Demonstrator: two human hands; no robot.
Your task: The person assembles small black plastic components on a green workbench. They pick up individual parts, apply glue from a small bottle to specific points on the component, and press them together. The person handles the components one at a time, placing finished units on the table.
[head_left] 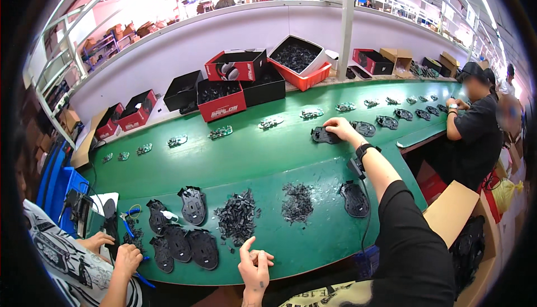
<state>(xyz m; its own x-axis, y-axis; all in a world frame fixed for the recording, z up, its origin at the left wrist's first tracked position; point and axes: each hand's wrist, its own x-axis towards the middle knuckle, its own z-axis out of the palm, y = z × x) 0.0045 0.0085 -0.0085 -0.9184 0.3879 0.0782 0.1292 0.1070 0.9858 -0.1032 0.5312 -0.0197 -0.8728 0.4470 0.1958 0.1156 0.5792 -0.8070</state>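
My right arm reaches across to the green belt. There my right hand (340,130) has its fingers closed on the near-right edge of a black plastic mouse base (323,135), which lies in line with other black bases such as this one (364,128). Low in front of me is my left hand (255,265), its index finger stretched out and the others partly bent, with nothing visible in it. Just beyond it sits a heap of small black plastic pieces (238,216). A smaller pile of black bits (297,202) and a single mouse base (354,199) lie further right.
Green circuit boards (271,122) form a row along the belt (246,156). Several mouse bases (178,244) lie at left beside a co-worker's hands (127,259) and blue-handled pliers (128,223). Boxes (221,101) line the back. Another person (478,119) works at right.
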